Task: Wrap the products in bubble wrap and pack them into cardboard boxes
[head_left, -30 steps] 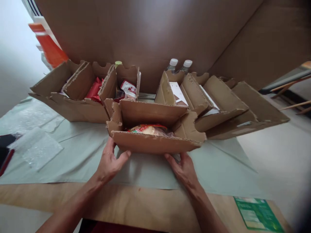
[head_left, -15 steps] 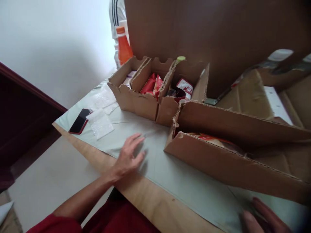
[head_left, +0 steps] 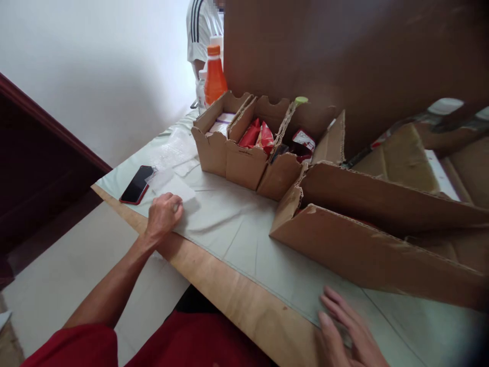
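Observation:
My left hand [head_left: 164, 213] is closed at the near edge of the table. Its curled fingers pinch the near corner of a small white bubble-wrap pouch [head_left: 179, 189] lying on the pale green cloth. A phone [head_left: 136, 184] with a red edge rests just left of that pouch. More clear bubble wrap [head_left: 178, 148] lies behind. At the lower right, my right hand [head_left: 349, 331] holds nothing, its fingers extended and apart over the cloth, in front of a long open cardboard box [head_left: 362, 255].
Small cardboard bins [head_left: 246, 165] stand in a row at the back, with red packets [head_left: 256, 135] in one. Behind them are an orange bottle [head_left: 215, 76], a tall brown panel [head_left: 324, 51] and a person's white sleeve [head_left: 199, 25]. A wooden table edge [head_left: 225, 285] runs along the front.
My left hand has moved left from the bare cloth to the bubble-wrap pouch and closed on its corner. My right hand has come further left into view. The view has shifted slightly.

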The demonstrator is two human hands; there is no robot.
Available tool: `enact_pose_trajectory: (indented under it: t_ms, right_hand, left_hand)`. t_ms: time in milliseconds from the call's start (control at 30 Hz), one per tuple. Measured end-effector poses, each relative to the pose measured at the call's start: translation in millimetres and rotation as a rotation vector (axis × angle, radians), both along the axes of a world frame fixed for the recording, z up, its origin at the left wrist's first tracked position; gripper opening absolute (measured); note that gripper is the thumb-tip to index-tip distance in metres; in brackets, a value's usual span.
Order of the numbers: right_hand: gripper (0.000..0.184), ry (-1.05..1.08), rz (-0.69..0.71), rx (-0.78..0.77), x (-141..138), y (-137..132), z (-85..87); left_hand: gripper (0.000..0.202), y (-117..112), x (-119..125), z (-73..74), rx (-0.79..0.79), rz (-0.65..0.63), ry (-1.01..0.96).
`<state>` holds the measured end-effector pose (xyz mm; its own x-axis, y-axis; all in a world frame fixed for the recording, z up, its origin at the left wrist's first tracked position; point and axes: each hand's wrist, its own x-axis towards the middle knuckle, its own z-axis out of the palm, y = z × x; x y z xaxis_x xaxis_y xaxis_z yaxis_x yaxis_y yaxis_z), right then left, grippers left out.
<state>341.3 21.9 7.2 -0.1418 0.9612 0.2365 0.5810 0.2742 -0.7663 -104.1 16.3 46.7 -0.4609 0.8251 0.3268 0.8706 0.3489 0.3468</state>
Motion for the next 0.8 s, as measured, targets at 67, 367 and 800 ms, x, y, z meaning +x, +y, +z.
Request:
enact_pose_trajectory:
  t_ms: [67,367,800]
  right_hand:
    - [0.027,0.030,0.069,-0.024,-27.1,-2.1,8.2]
    - [0.043,0.121,-0.164,-0.149,-19.2,2.5,14.7]
    - [0.028,-0.397,0.285,0.291,-52.0,21.4,3.5]
  left_hand:
    - [0.014,-0.4,39.8,0.9,0.023,-0.103,-0.049]
    - [0.053,-31.3,227.1,8.1,0.002,-0.998,-0.700]
    - [0.027,2.0,157.2,-27.4,-0.011,-0.708,-0.179]
